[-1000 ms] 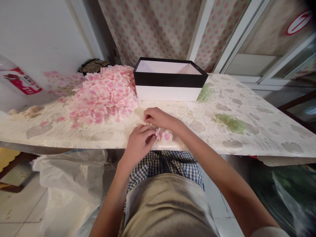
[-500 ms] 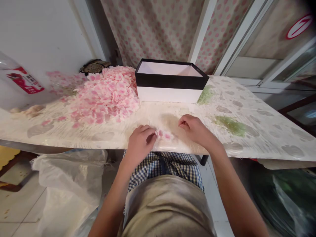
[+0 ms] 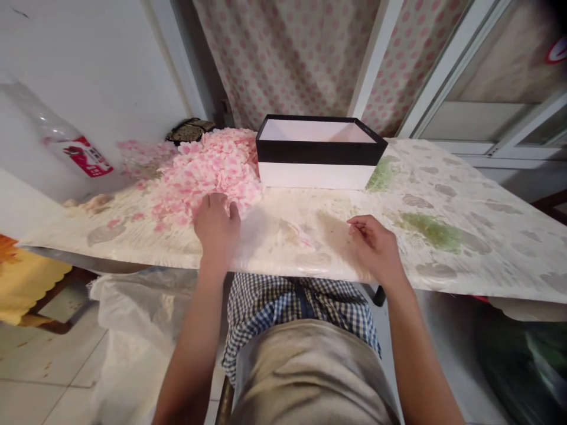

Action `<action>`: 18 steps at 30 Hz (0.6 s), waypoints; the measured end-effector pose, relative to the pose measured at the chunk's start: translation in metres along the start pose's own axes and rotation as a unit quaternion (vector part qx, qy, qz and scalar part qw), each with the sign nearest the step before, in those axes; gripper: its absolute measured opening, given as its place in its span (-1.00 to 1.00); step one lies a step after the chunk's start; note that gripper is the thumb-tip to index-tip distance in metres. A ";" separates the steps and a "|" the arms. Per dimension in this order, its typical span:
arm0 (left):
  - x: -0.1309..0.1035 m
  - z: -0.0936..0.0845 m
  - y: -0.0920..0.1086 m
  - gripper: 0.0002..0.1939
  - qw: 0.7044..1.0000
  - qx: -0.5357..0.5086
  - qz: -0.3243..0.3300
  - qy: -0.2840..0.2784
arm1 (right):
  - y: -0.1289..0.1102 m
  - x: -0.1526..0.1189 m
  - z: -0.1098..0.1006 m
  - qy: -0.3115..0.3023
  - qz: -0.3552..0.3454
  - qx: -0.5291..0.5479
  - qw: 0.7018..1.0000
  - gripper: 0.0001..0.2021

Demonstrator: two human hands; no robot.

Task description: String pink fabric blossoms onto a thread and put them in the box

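Note:
A large heap of pink and white artificial flower petals (image 3: 208, 162) lies on the left of the table. At its near edge is my left hand (image 3: 217, 227), back upward, thumb held apart from the fingers; the fingertips are partly hidden against the petals. My right hand (image 3: 375, 242) hovers over the table right of centre, fingers curled and thumb close to the index finger. Whatever may be between those fingertips is too small to make out. Between both hands, a blurred pink-and-white petal piece (image 3: 303, 236) shows close to the tabletop.
Behind the hands stands an open white box with a black rim (image 3: 321, 153). Thin green strands (image 3: 432, 230) lie at the right, with another green clump (image 3: 381, 174) beside the box. A clear bottle with a red label (image 3: 86, 154) stands far left. The patterned tablecloth (image 3: 478, 260) covers the table.
My left hand has moved left from the small petals at the centre to the heap, and its thumb has spread. My right hand has drawn slightly right. The view has shifted a little.

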State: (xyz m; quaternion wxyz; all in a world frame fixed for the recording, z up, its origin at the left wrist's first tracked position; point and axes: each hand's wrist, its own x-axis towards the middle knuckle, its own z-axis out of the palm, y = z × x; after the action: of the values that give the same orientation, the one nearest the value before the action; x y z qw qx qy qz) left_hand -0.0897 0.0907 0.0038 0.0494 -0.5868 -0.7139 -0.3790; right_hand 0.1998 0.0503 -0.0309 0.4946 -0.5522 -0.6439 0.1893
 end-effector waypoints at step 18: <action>0.023 0.017 -0.023 -0.77 0.959 -0.282 0.033 0.025 | 0.005 0.004 0.003 -0.001 0.063 0.142 0.988 -0.84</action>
State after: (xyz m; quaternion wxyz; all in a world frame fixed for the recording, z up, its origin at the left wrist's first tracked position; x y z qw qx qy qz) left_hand -0.1101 0.1186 -0.0075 -0.0876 -0.5907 -0.5567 -0.5775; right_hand 0.2006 0.0563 -0.0347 0.5546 -0.5152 -0.5751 0.3104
